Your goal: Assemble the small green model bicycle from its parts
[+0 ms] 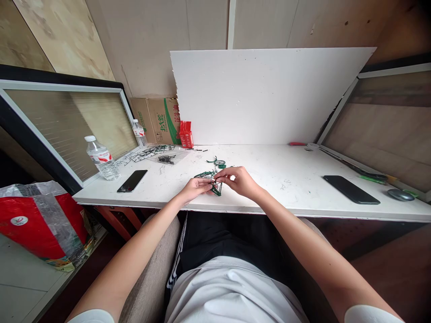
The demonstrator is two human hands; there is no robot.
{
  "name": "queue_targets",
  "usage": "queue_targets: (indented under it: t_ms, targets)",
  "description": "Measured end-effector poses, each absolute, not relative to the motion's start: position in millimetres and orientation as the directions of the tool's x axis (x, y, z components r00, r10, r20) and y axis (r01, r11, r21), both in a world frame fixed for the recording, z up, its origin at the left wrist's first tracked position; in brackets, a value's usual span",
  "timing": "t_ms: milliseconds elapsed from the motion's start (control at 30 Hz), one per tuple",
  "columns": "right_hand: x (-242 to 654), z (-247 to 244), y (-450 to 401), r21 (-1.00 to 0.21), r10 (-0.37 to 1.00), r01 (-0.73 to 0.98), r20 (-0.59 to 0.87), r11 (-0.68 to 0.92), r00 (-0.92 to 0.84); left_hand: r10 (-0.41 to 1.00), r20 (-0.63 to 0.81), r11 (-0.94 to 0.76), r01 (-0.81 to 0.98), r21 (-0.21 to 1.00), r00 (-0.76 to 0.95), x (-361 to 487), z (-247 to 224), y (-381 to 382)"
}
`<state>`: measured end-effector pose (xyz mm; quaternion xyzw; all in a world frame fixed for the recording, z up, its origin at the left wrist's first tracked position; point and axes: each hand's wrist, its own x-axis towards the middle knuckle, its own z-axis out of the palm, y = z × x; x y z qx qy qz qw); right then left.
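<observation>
A dark green plastic model [216, 192] made of thin struts is held just above the front part of the white table [269, 197]. My left hand [194, 188] grips its left side between thumb and fingers. From the right, my right hand [240, 180] pinches at the model's upper part, thumb and forefinger closed on something too small to make out. The fingertips of both hands nearly meet and hide some of the model. Just behind them lie a small spoked wheel [220, 163] and a curved green part [211, 160].
Black part frames [153, 152] and a clear bag of dark pieces [166, 159] lie back left. A phone [132, 181], water bottle [103, 159] and red box [186, 134] are left. A black keyboard-like slab [351, 189] and mouse [400, 194] lie right. A white board [269, 96] stands behind.
</observation>
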<state>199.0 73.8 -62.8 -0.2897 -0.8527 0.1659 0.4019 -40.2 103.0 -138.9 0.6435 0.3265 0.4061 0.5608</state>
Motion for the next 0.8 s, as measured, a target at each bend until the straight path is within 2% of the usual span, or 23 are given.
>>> queue_targets:
  t_ms: [433,700,800]
  targets:
    - [195.7,-64.2,71.4,-0.502,0.613,0.354,0.592,0.789,-0.524,0.880,0.151,-0.148,-0.043,0.988,0.451,-38.3,-136.8,100.9]
    - [191.8,-72.3,73.0,-0.568,0.659,0.340,0.594,0.749,-0.461,0.876,0.151,-0.157,-0.027,0.987,0.459,-38.9,-136.8,100.6]
    - [190.2,-76.2,74.3,-0.548,0.644,0.341,0.617,0.764,-0.452,0.878,0.148,-0.153,-0.026,0.988,0.456,-38.8,-136.9,100.9]
